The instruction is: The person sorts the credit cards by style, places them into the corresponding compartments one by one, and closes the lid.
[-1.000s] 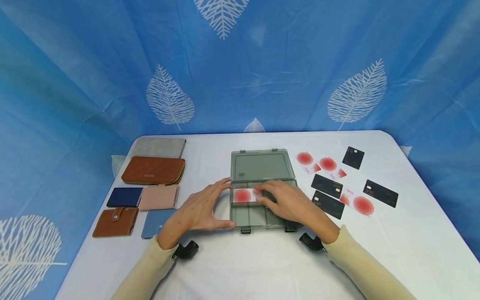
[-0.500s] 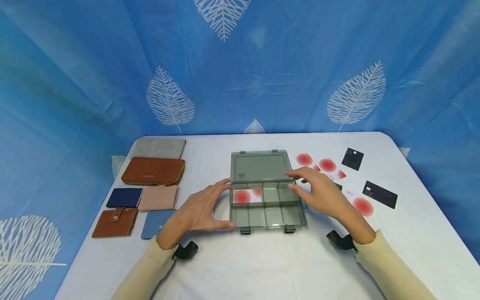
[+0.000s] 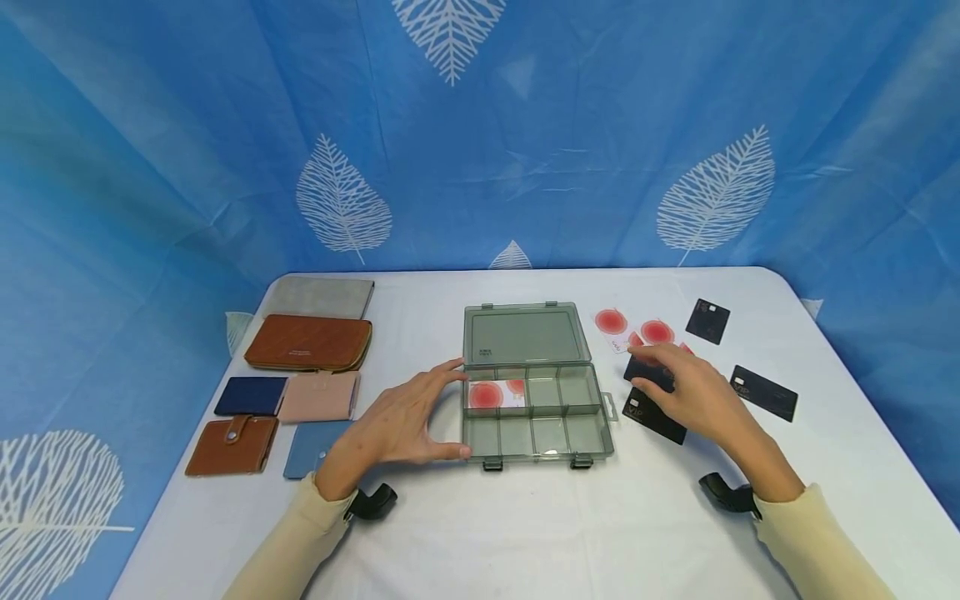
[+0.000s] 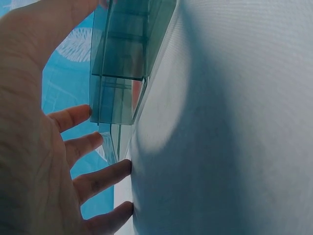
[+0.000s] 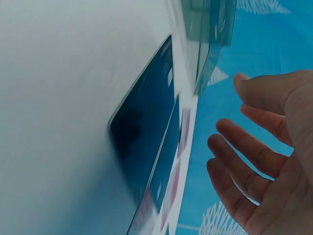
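Observation:
A translucent green compartment box (image 3: 513,435) lies on the table with its lid (image 3: 525,333) folded back. One upper-left compartment holds a white card with red circles (image 3: 486,395). My left hand (image 3: 405,421) spans the box's left side, thumb near the front corner and forefinger near the back; in the left wrist view its fingers are spread, some touching the box wall (image 4: 117,98). My right hand (image 3: 693,396) hovers above two black VIP cards (image 3: 654,417), fingers parted and holding nothing. The right wrist view shows a gap between those fingers and the black cards (image 5: 146,117).
Further right lie red-and-white cards (image 3: 611,322) and more black cards (image 3: 763,392), (image 3: 707,321) partly near the hand. At left sit several wallets: grey (image 3: 318,296), brown zipped (image 3: 307,342), navy (image 3: 250,395), pink (image 3: 318,396), brown snap (image 3: 231,446) and blue (image 3: 311,446).
My right hand has left the white-and-red card in its compartment and moved right, out of the box to above the black cards. The left hand has stayed at the box.

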`<move>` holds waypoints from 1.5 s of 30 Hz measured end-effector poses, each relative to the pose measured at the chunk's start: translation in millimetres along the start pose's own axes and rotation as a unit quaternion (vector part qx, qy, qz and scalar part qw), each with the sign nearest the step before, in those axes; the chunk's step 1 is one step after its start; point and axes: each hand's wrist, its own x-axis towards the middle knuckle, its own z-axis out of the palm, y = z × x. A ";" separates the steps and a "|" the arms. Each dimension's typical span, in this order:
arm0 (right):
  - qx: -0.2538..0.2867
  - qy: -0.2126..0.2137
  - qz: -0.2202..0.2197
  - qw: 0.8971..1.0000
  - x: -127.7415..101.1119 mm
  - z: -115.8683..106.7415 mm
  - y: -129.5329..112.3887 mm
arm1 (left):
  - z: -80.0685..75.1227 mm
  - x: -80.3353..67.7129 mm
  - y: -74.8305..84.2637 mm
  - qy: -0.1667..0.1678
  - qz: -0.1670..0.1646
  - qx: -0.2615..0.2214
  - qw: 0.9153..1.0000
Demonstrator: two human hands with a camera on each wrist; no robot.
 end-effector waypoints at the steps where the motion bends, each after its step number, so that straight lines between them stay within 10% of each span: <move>1: -0.004 -0.003 0.007 1.000 -1.6 -1.0 3.0 | 0.1 -0.1 0.0 0.000 0.000 -0.001 1.000; 22: -0.049 -0.062 0.098 0.992 -12.2 -5.8 40.3 | 3.1 -0.8 -0.4 0.000 -0.001 -0.002 1.000; 45: -0.030 -0.031 0.079 0.996 -9.1 -10.8 43.6 | -1.4 1.2 -0.2 -0.004 -0.003 -0.006 1.000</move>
